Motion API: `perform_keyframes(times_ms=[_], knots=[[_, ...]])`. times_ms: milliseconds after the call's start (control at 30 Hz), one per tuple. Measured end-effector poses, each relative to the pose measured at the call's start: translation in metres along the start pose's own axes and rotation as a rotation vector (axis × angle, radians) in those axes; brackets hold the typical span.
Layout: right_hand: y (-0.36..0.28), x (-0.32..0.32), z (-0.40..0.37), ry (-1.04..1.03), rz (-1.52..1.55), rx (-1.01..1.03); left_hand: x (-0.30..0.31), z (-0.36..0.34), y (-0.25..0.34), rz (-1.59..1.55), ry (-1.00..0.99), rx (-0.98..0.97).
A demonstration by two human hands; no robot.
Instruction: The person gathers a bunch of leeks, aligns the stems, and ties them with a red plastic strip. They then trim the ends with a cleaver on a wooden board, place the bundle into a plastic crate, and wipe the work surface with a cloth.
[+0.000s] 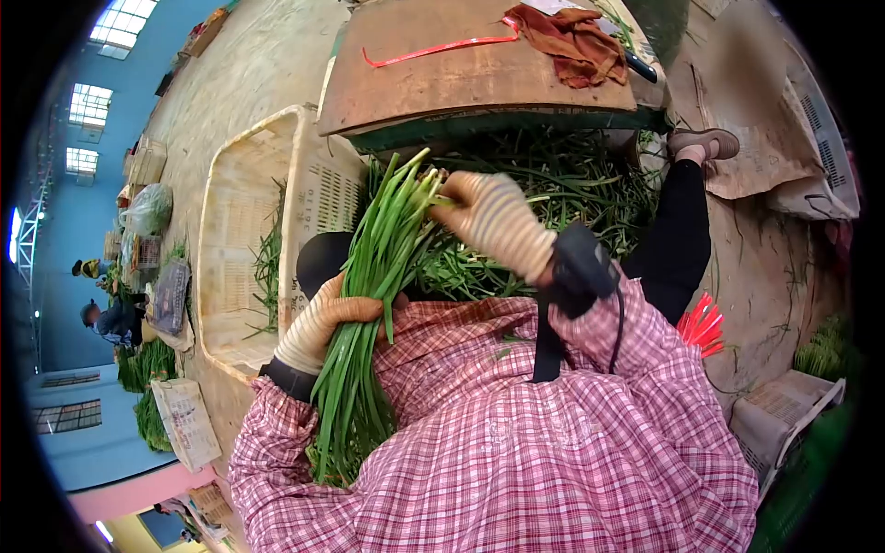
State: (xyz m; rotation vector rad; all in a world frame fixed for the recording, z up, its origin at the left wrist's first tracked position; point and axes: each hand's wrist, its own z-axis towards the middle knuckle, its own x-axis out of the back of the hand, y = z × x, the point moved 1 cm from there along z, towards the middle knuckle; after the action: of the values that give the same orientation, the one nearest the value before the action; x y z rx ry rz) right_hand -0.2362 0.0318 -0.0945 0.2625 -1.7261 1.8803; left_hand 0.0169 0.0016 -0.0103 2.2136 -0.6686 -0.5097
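Note:
My left hand (323, 324), in a striped knit glove, is closed around the middle of a long bundle of green chives (378, 267). The bundle slants from my lap up toward the low wooden table (442, 88). My right hand (493, 223), also gloved and with a black strap at the wrist, rests on the bundle's upper end. Its fingers are curled on a few stalks near the tips. More loose chives (562, 189) lie heaped on the ground under the table, just beyond both hands.
A red strap (433, 48), a brown cloth (572, 41) and a black handle (641, 66) lie on the table. A pale plastic crate (253, 221) stands to the left, red bands (702, 324) to the right, another crate (784, 415) at lower right. People work at far left (111, 318).

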Motion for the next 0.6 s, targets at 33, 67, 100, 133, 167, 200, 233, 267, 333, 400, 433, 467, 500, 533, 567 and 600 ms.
perform_keyframes(times_ms=[33,67,100,133,167,200,233,267,333,400,433,467,500,533,567,600], knots=[[0.011,-0.006,0.009,0.028,-0.01,0.03,0.002,0.0,-0.001,-0.007,-0.004,-0.007],[0.027,0.0,0.014,0.076,-0.023,-0.026,0.006,-0.001,-0.003,-0.027,0.003,-0.004],[0.033,0.011,0.016,0.122,-0.125,-0.088,0.01,-0.001,-0.008,-0.049,0.01,0.0],[0.036,0.021,0.016,0.169,-0.232,-0.15,0.012,0.0,-0.01,-0.072,0.012,0.003],[0.05,0.013,0.012,0.357,-0.06,-0.058,0.013,0.0,-0.01,-0.083,0.012,0.006],[0.043,0.01,0.01,0.24,0.092,-0.095,0.013,0.001,-0.009,-0.097,0.013,0.007],[0.028,0.003,0.004,0.123,0.248,-0.137,0.013,0.001,-0.009,-0.106,0.015,0.013],[0.015,-0.007,-0.002,0.009,0.404,-0.18,0.01,0.001,-0.009,-0.094,0.013,0.003],[-0.006,-0.031,-0.004,-0.128,0.49,-0.192,0.003,0.005,-0.009,-0.068,0.008,-0.019],[-0.005,-0.027,0.002,-0.241,0.811,-0.359,0.003,0.006,-0.012,-0.096,0.024,-0.008],[0.006,-0.024,0.007,-0.114,0.854,-0.319,0.006,0.003,-0.012,-0.123,0.032,0.013],[0.02,-0.018,0.012,0.016,0.894,-0.278,0.009,0.001,-0.011,-0.146,0.039,0.034],[0.039,-0.002,0.018,0.073,0.728,-0.292,0.014,0.003,-0.015,-0.154,0.03,0.022],[0.058,0.014,0.021,0.124,0.559,-0.303,0.015,0.002,-0.016,-0.158,0.038,0.018],[0.071,0.025,0.018,0.152,-0.028,-0.217,0.015,0.0,-0.016,-0.164,0.046,0.014],[0.076,0.031,0.016,0.173,-0.613,-0.119,0.016,0.0,-0.015,-0.167,0.053,0.011]])
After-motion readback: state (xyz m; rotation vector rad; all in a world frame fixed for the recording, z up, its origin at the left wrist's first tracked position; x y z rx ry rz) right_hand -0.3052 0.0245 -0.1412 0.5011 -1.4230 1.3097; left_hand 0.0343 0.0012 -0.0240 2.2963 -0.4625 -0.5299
